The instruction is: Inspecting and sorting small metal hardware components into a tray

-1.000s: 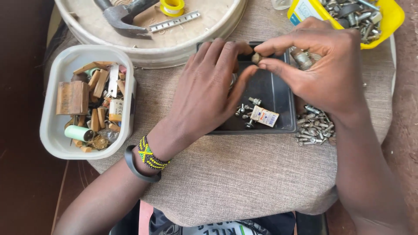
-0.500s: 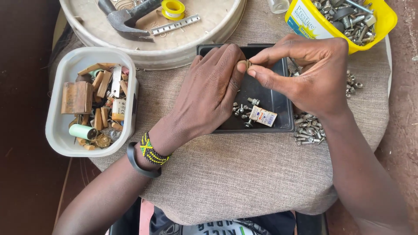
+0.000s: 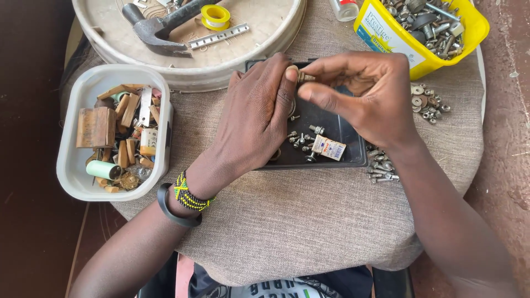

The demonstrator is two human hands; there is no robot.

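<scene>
Bare cloth (image 3: 309, 221) nearside; round tray (image 3: 193, 72), yellow tub (image 3: 386, 38) blocking beyond.

We take this for an informal repair or hardware workbench, likely outdoors or in a rough shed. A small surface draped in coarse grey cloth (image 3: 309, 221) stands over bare reddish ground (image 3: 508, 110). On it we note a round pale tray (image 3: 265, 49) holding a hammer (image 3: 157, 27), a yellow tub (image 3: 419, 38) of bolts and nuts, a white tub (image 3: 74, 165) of wooden and metal scraps, loose screws (image 3: 381, 168), and a black tray (image 3: 331, 118) of small parts.
</scene>
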